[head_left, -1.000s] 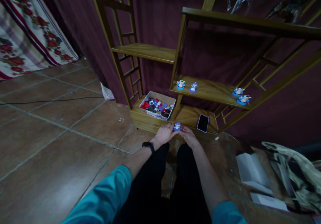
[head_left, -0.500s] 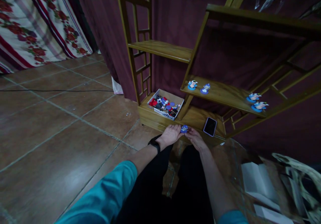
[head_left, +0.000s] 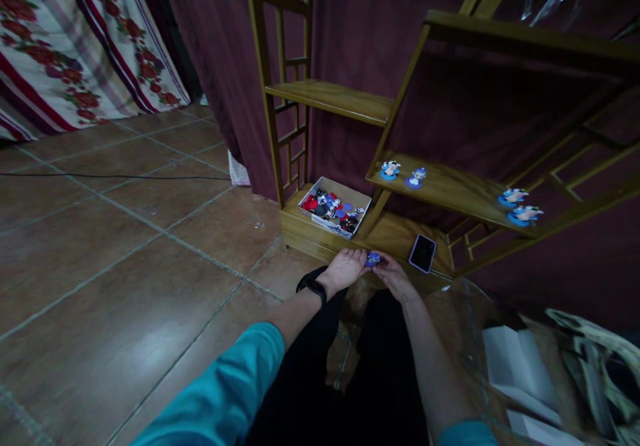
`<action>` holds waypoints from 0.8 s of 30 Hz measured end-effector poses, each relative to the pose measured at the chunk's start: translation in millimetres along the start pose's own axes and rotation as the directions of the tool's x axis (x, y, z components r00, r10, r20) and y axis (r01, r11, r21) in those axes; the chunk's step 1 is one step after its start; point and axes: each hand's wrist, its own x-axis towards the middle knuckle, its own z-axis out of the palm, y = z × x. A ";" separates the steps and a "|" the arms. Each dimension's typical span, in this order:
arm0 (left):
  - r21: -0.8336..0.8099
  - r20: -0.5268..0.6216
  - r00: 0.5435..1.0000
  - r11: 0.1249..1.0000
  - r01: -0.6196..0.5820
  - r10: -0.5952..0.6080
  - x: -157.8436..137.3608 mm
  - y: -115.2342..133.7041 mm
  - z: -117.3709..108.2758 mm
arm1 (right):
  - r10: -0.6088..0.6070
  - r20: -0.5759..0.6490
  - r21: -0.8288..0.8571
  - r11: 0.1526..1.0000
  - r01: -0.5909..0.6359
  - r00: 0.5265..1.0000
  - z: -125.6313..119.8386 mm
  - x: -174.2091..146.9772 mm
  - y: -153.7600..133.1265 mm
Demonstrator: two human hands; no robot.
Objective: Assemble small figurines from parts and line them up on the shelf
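Note:
A small purple-blue figurine [head_left: 373, 259] is pinched between both hands in front of the low shelf. My left hand [head_left: 347, 267], with a black band at the wrist, grips it from the left. On its other side, the fingers of my right hand [head_left: 393, 275] close on it, partly hiding it. Just beyond my left hand sits an open cardboard box [head_left: 361, 199] of loose figurine pieces in red, black, white and purple. Another purple figurine [head_left: 415, 178] stands on the shelf above, right of a pink-and-blue figurine [head_left: 390, 170].
Two more pink-and-blue figurines, one of them nearer [head_left: 525, 215], stand at the shelf's right end. A phone [head_left: 423, 253] lies on the wooden stand's [head_left: 330, 99] bottom board. White boxes [head_left: 517, 363] rest on the floor at right. A dark cable [head_left: 115, 177] crosses the tiles.
The view has shifted slightly, so the scene sits a little further right. Both hands keep hold of the purple-blue figurine, which appears slightly turned.

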 end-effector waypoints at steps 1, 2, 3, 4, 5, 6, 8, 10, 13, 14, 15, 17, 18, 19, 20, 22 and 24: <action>0.010 0.003 1.000 1.000 -0.005 0.005 0.0 0.0 0.1 | 0.001 -0.003 0.003 1.000 -0.001 1.000 -0.1 0.3 0.4; 0.014 0.005 1.000 1.000 -0.008 0.008 0.0 0.0 0.3 | 0.001 -0.007 0.006 1.000 -0.001 1.000 -0.1 0.5 0.8; 0.009 0.003 1.000 1.000 -0.007 0.007 0.0 0.1 0.5 | 0.000 -0.011 0.008 1.000 0.000 1.000 0.0 0.8 1.1; -0.004 -0.001 1.000 1.000 -0.005 0.005 -0.1 0.1 0.9 | -0.001 -0.014 0.010 1.000 0.001 1.000 0.0 1.0 1.4; -0.021 -0.007 1.000 1.000 -0.002 0.002 -0.2 0.2 1.3 | -0.004 -0.016 0.009 1.000 0.004 1.000 0.1 1.2 1.6; -0.034 -0.012 1.000 0.999 0.001 -0.001 -0.4 0.3 1.7 | -0.006 -0.018 0.008 1.000 0.006 1.000 0.2 1.3 1.8; -0.039 -0.020 1.000 0.999 0.002 -0.003 -0.5 0.4 2.4 | -0.011 -0.021 0.004 1.000 0.011 1.000 0.1 1.5 2.1; -0.026 -0.022 1.000 1.000 0.001 -0.001 -0.1 0.4 2.6 | -0.013 -0.024 0.006 1.000 0.013 1.000 -0.3 1.8 2.4; -0.053 -0.018 1.000 0.999 0.007 -0.008 1.5 0.1 1.7 | -0.013 -0.029 0.018 1.000 0.013 0.999 -1.1 2.3 2.9; -0.070 -0.009 1.000 0.997 0.012 -0.013 2.1 0.0 1.1 | -0.013 -0.029 0.020 1.000 0.014 0.999 -1.1 2.4 2.8; -0.083 0.006 1.000 0.996 0.021 -0.021 2.6 -0.1 0.4 | -0.014 -0.030 0.020 1.000 0.015 0.999 -1.0 2.5 2.6; -0.089 0.047 0.998 0.995 0.048 -0.044 3.5 0.1 -1.0 | -0.019 -0.029 0.019 1.000 0.020 0.999 -0.1 2.1 1.7; -0.084 0.070 0.996 0.994 0.064 -0.058 3.8 0.3 -1.7 | -0.023 -0.025 0.022 0.999 0.024 0.999 0.7 1.8 1.0; -0.076 0.094 0.993 0.994 0.078 -0.071 4.1 0.3 -2.3 | -0.028 -0.021 0.029 0.999 0.029 0.999 1.5 1.4 0.2; -0.071 0.115 0.990 0.994 0.089 -0.080 4.4 0.3 -2.8 | -0.034 -0.016 0.041 0.999 0.034 0.999 2.3 1.0 -0.6; -0.073 0.151 0.985 0.992 0.100 -0.088 5.2 -0.7 -3.1 | -0.038 -0.008 0.069 0.997 0.038 0.999 3.8 0.6 -1.8; -0.115 0.159 0.982 0.986 0.124 -0.105 6.5 -3.4 -1.9 | -0.033 -0.009 0.091 0.995 0.034 0.999 4.4 1.0 -2.2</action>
